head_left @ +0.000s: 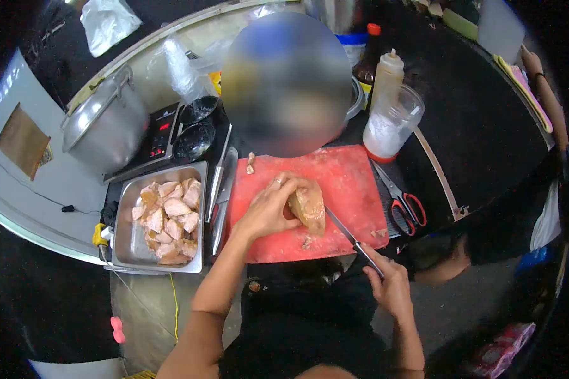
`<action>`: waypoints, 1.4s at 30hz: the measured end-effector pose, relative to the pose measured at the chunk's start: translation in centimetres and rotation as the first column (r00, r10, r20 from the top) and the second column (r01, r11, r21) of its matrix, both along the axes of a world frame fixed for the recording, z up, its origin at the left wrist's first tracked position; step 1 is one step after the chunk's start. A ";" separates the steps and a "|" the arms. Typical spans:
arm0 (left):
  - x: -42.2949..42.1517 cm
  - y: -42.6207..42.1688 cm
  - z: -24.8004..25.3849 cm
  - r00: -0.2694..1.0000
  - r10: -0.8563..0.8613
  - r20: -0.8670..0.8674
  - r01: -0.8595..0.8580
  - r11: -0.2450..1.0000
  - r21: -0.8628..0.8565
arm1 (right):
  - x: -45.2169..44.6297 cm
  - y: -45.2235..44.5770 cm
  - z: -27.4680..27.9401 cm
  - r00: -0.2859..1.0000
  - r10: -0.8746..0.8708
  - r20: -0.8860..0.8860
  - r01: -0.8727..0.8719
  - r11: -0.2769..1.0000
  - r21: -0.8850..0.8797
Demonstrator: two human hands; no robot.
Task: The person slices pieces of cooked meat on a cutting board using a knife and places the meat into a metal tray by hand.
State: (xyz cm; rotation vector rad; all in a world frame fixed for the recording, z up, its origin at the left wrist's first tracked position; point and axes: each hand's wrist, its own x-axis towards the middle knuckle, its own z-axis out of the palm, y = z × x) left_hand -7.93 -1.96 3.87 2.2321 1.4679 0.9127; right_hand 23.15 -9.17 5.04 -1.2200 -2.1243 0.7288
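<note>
On a red cutting board [278,243], my left hand [270,208] is closed around a large piece of cooked-looking meat [310,208], thumb and fingers gripping its left side. My right hand [389,278] wraps round the black handle of a knife [342,226]. The blade points up and left, its tip close by the meat's right side; whether it touches, I cannot tell. Small scraps [251,163] lie at the board's upper left, with more near its lower edge. Left of the board stands a metal tray [129,237] of cut meat chunks [171,218].
Scissors with red-and-black handles [406,211] lie right of the board. Behind them stand a clear tub of white powder [385,129] and a squeeze bottle [389,72]. Other knives [221,202] lie between tray and board. A large pot [107,120] sits beside an induction cooker [161,132].
</note>
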 end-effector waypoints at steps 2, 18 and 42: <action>0.4 -0.9 -0.8 0.997 0.071 0.037 -0.067 0.994 -0.083 | 0.3 -0.3 0.3 1.000 -0.009 0.024 0.009 1.000 -0.005; -0.6 2.5 1.7 0.968 -0.252 0.009 0.249 0.953 -0.175 | 0.3 -0.4 1.0 0.990 -0.006 0.144 0.006 1.000 0.004; 2.0 -3.3 -2.8 0.940 0.040 0.340 -0.029 0.999 -0.038 | -1.9 -1.7 -0.3 0.999 -0.024 0.034 0.028 0.989 -0.148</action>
